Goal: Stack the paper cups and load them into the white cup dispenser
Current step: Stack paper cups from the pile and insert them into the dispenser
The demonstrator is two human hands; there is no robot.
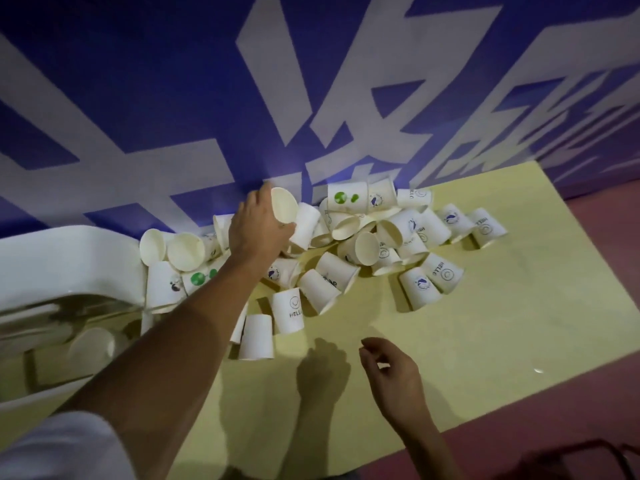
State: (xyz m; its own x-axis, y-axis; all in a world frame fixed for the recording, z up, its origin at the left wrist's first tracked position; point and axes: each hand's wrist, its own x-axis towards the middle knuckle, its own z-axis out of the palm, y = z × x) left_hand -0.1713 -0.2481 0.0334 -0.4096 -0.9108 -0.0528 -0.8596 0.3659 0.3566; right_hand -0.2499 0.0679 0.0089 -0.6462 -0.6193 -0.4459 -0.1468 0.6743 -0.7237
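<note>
Though loose, smooth tapered paper cups (pixel 337 271).

White short sleeve (pixel 59 448) on left arm (pixel 166 341); both forearms bare.

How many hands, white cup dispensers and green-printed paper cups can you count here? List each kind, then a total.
Hands: 2 (left hand gripping a cup; right hand holding nothing)
White cup dispenser: 1
Green-printed paper cups: 2
Total: 5
</note>
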